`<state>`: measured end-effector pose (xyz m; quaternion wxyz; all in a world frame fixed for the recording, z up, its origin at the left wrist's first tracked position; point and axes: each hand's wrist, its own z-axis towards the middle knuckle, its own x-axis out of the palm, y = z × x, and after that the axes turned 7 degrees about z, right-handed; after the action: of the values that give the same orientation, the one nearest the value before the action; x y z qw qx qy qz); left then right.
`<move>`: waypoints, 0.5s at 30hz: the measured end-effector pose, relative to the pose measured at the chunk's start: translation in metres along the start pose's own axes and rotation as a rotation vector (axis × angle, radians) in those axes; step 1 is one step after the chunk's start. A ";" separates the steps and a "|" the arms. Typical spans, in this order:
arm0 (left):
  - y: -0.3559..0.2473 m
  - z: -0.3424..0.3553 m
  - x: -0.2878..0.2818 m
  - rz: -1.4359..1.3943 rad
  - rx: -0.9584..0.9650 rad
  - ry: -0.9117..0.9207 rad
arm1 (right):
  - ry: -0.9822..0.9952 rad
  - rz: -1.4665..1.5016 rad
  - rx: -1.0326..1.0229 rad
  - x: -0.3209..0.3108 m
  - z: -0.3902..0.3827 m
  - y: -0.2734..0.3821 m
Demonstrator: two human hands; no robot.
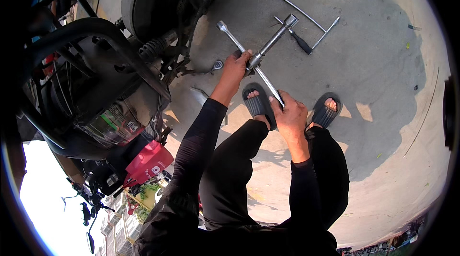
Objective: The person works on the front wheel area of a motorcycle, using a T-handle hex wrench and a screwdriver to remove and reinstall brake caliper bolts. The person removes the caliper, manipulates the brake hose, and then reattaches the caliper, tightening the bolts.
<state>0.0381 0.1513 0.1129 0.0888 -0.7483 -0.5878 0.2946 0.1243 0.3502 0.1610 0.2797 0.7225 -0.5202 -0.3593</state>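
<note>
I hold a silver cross wrench (269, 44) in front of me, over the ground between my body and the vehicle's wheel. My left hand (233, 76) is closed round it near the middle where its bars cross. My right hand (291, 116) is closed on the end of the bar nearest to me. One arm, with a wide socket end, points away to the right; another points away to the left. Beyond it on the ground lie a T-shaped wrench (298, 8) and a screwdriver (301, 42) with a black handle. The cross wrench partly overlaps the screwdriver in view.
On the left stands a vehicle with a black tubular frame (120, 40), a wheel (160, 4) and a coil spring (155, 47). A ratchet (217, 65) lies beside it. A red bag (149, 160) hangs lower left. My sandalled feet (258, 102) stand on concrete (383, 126).
</note>
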 end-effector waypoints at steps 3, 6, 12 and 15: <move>0.011 0.035 0.008 -0.060 0.042 0.005 | -0.076 -0.030 -0.137 0.019 0.034 -0.040; 0.029 0.063 0.001 -0.041 0.114 0.039 | -0.113 -0.014 -0.270 0.038 0.058 -0.071; 0.024 0.096 -0.001 -0.058 0.263 0.002 | -0.213 -0.122 -0.572 0.054 0.104 -0.105; 0.024 0.105 -0.003 -0.082 0.301 -0.011 | -0.342 -0.209 -0.680 0.068 0.115 -0.113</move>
<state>0.0000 0.1194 0.0173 0.2088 -0.7003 -0.5673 0.3796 0.1070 0.3162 -0.0101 0.3743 0.5674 -0.3343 -0.6528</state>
